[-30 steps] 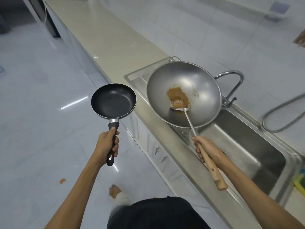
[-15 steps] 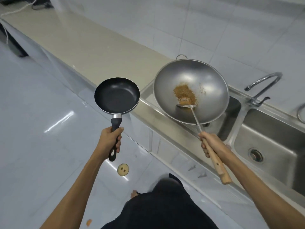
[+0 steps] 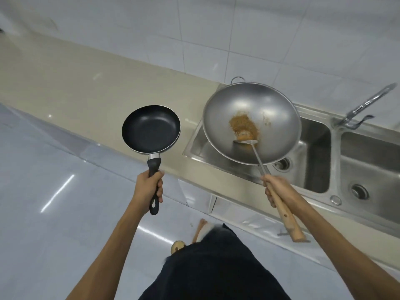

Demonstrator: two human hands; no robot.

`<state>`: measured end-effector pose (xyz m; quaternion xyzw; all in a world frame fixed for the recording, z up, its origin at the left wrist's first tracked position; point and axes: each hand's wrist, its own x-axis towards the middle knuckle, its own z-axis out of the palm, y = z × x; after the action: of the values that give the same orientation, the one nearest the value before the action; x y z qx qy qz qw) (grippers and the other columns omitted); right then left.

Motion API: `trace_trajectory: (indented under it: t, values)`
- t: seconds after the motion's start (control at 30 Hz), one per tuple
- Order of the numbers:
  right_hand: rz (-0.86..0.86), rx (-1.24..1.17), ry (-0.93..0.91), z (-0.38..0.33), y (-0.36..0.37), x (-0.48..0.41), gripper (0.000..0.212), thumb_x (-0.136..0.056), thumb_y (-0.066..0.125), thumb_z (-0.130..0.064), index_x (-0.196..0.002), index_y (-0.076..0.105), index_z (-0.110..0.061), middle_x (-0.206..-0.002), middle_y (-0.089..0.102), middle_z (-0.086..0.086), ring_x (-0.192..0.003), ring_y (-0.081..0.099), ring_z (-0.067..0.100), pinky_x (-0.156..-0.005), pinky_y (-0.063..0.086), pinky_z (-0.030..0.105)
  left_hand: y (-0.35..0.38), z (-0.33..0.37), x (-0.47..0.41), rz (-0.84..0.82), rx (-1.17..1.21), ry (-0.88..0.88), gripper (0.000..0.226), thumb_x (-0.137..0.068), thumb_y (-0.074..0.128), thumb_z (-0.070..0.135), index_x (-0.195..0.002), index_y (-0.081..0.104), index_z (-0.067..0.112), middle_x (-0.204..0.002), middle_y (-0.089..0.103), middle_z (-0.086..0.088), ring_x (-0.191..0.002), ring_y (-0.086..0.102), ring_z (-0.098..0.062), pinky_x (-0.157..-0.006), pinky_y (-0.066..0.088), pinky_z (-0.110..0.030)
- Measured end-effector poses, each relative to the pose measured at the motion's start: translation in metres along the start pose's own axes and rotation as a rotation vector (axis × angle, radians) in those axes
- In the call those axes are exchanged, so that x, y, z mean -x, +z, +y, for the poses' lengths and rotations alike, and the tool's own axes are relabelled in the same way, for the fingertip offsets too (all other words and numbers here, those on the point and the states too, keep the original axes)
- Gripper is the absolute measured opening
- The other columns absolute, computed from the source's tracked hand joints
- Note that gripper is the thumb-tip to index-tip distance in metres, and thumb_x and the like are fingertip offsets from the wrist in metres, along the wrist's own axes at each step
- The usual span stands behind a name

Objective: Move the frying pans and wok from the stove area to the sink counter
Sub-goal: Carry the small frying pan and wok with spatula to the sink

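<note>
My left hand (image 3: 149, 188) grips the black handle of a small black frying pan (image 3: 151, 128), held level above the front edge of the beige counter (image 3: 71, 83). My right hand (image 3: 279, 189) grips the wooden handle of a large steel wok (image 3: 266, 109), held over the left basin of the steel sink (image 3: 318, 152). Brown food residue (image 3: 243, 125) lies in the wok's middle. A metal spatula (image 3: 252, 145) rests in the wok, its shaft running along the handle into my right hand.
A double steel sink is set into the counter at the right, with a curved tap (image 3: 365, 107) behind the divider. White tiled wall behind. A small round object (image 3: 177, 246) lies on the glossy floor by my feet.
The view has swung to face the counter squarely. Both pans have come closer to the counter; the frying pan now hangs over its front edge, the wok over the left basin.
</note>
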<state>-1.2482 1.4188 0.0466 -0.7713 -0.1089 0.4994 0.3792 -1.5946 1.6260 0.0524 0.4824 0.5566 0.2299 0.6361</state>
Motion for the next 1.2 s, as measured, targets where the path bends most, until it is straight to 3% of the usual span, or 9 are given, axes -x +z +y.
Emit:
trace_trajectory:
  t: [0.37, 0.5, 1.0, 1.2]
  values:
    - [0.107, -0.111, 0.089, -0.042, 0.057, -0.053, 0.039, -0.072, 0.069, -0.05, -0.082, 0.066, -0.012, -0.05, 0.054, 0.003, -0.037, 0.049, 0.017, -0.041, 0.041, 0.024, -0.038, 0.041, -0.114, -0.105, -0.053, -0.054, 0.029, -0.094, 0.059, 0.019, -0.071, 0.046, 0.008, -0.043, 0.042, -0.001, -0.031, 0.039, -0.018, -0.032, 0.042, -0.027]
    - [0.141, -0.142, 0.105, -0.058, 0.078, -0.064, 0.035, -0.071, 0.069, -0.05, -0.071, 0.062, -0.015, -0.052, 0.055, 0.003, -0.038, 0.048, 0.017, -0.041, 0.042, 0.024, -0.048, 0.062, -0.156, -0.16, -0.091, -0.053, 0.028, -0.096, 0.058, 0.017, -0.074, 0.044, 0.008, -0.044, 0.042, 0.001, -0.032, 0.038, -0.017, -0.031, 0.041, -0.027]
    - [0.243, -0.285, 0.159, -0.081, 0.143, -0.085, 0.033, -0.085, 0.068, -0.043, -0.067, 0.054, -0.019, -0.053, 0.049, 0.001, -0.04, 0.042, 0.016, -0.041, 0.036, 0.024, -0.055, 0.113, -0.302, -0.408, -0.292, -0.036, 0.028, -0.098, 0.058, 0.017, -0.075, 0.045, 0.008, -0.047, 0.047, 0.0, -0.032, 0.042, -0.016, -0.031, 0.038, -0.024]
    - [0.231, -0.315, 0.184, -0.088, 0.158, -0.082, 0.032, -0.095, 0.064, -0.039, -0.077, 0.06, -0.012, -0.054, 0.054, 0.003, -0.042, 0.049, 0.016, -0.043, 0.043, 0.027, -0.047, 0.105, -0.329, -0.441, -0.309, -0.081, 0.028, -0.099, 0.057, 0.018, -0.075, 0.045, 0.009, -0.045, 0.046, 0.001, -0.031, 0.041, -0.015, -0.031, 0.037, -0.023]
